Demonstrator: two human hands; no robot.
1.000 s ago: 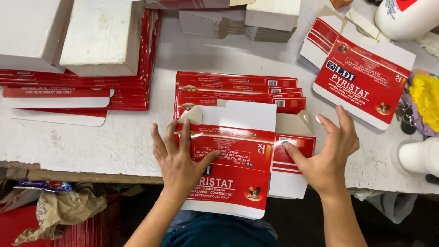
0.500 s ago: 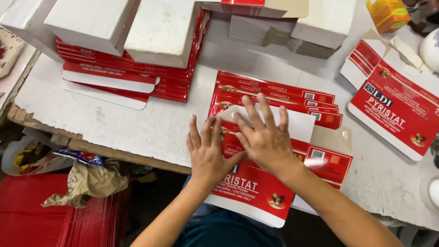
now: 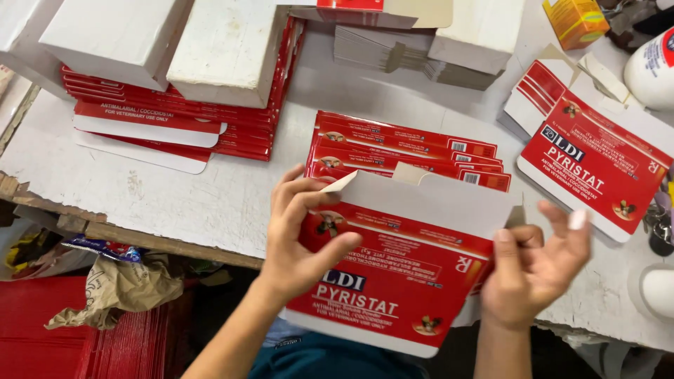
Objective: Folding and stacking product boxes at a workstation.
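- Left hand (image 3: 298, 235), head view: I see it gripping the red carton (image 3: 393, 281) by its left edge, thumb across the printed front, fingers curled over the top-left corner near the white flap (image 3: 435, 200).
- Right hand (image 3: 537, 270): loosely open, fingers half curled, sits at the carton's right edge. Looks like the fingertips touch that edge, but I can't tell if it really has a grip; motion blur there.
- Carton is a flattened red and white box, lifted a bit and tilted, its lower part hanging past the front edge of the white table (image 3: 232, 203), its white inner panel facing up at the top.
- Right behind it, on the table: a fanned stack of flat red cartons (image 3: 407, 147), same kind, partly hidden by the held one.
- Far left of table: taller pile of red cartons (image 3: 175, 119) w/ two white blocks (image 3: 175, 42) resting on top as weights.
- Right side: another unfolded red carton (image 3: 597, 165) lying printed side up, well apart from the hands.
- Top centre: grey cardboard stack (image 3: 393, 52) under a white block (image 3: 477, 31).
- Top right corner: small orange box (image 3: 576, 21) and part of a white bottle (image 3: 649, 67).
- Below the table edge, left: crumpled brown paper (image 3: 116, 288) on red sheets (image 3: 42, 330).
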